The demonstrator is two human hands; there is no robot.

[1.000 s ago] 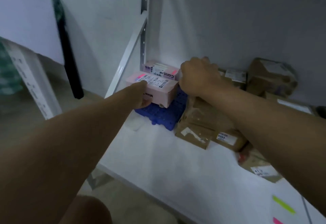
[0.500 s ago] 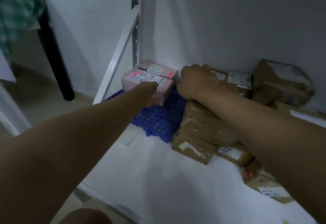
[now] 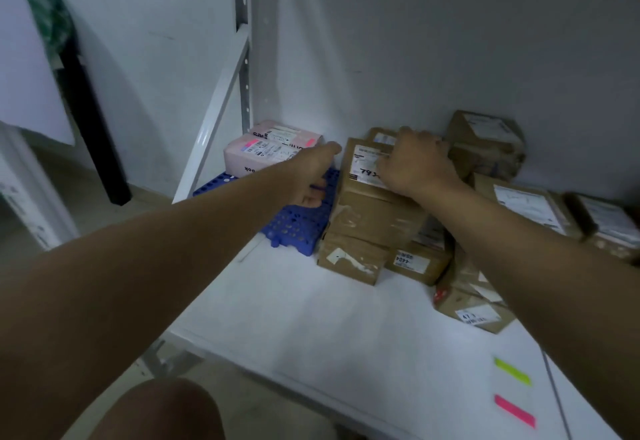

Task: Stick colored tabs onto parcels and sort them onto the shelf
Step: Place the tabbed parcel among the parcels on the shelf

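Observation:
Two pink boxes stand on a blue perforated tray [image 3: 294, 228] at the shelf's back left. The front pink box [image 3: 247, 162] has a pink tab [image 3: 251, 144] on top; the rear pink box [image 3: 289, 132] lies behind it. A brown parcel [image 3: 363, 197] with a white label tops a stack to the right. My left hand [image 3: 311, 180] reaches with loose fingers into the gap between the pink boxes and this parcel, holding nothing. My right hand [image 3: 415, 162] lies on the parcel's top with its fingers bent over the label.
More brown parcels lie under and around the stack [image 3: 349, 259] [image 3: 415, 263], at the back [image 3: 485, 143] and on the right [image 3: 530, 207] [image 3: 474, 315]. A green tab [image 3: 512, 372] and a pink tab [image 3: 515, 411] stick to the white shelf board [image 3: 311, 318]. Its metal post [image 3: 242, 58] rises at the left.
My left hand has let go of the front pink box and moved right toward the brown parcel. My right hand has shifted right, from beside the pink boxes onto the parcel's top.

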